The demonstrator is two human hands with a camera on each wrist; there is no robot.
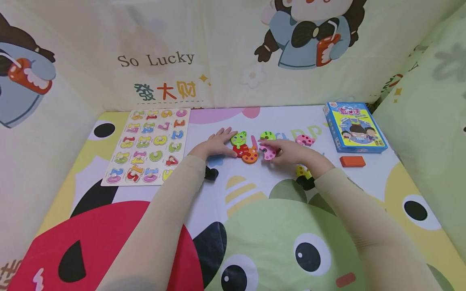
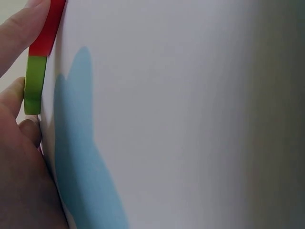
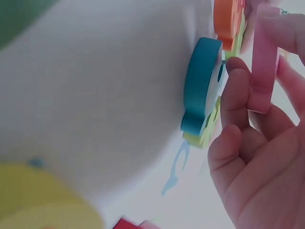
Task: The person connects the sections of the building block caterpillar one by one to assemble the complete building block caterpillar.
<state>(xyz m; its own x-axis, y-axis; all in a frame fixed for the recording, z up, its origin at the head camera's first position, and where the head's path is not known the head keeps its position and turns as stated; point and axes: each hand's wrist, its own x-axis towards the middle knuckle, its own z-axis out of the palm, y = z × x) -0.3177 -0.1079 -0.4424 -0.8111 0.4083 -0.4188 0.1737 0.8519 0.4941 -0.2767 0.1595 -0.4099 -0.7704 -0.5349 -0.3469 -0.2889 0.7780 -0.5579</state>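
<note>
My left hand (image 1: 215,144) rests at the left side of a caterpillar puzzle. Its thumb touches the red piece (image 1: 240,152) marked 2, and its spread fingers lie by the green face piece (image 1: 238,138). An orange spotted piece (image 1: 250,156) adjoins the red one. Just right of it, my right hand (image 1: 291,152) pinches a pink spotted piece (image 1: 267,153). The right wrist view shows this pink piece (image 3: 263,62) raised on edge between thumb and fingers, beside a blue piece (image 3: 202,76). A green piece (image 1: 267,135) lies behind it.
A pink piece with red spots (image 1: 305,140) and a yellow piece (image 1: 303,171) lie around my right arm. A number board (image 1: 121,163) occupies the left. Toward the right are a blue and yellow box (image 1: 358,128) and an orange-red block (image 1: 352,161).
</note>
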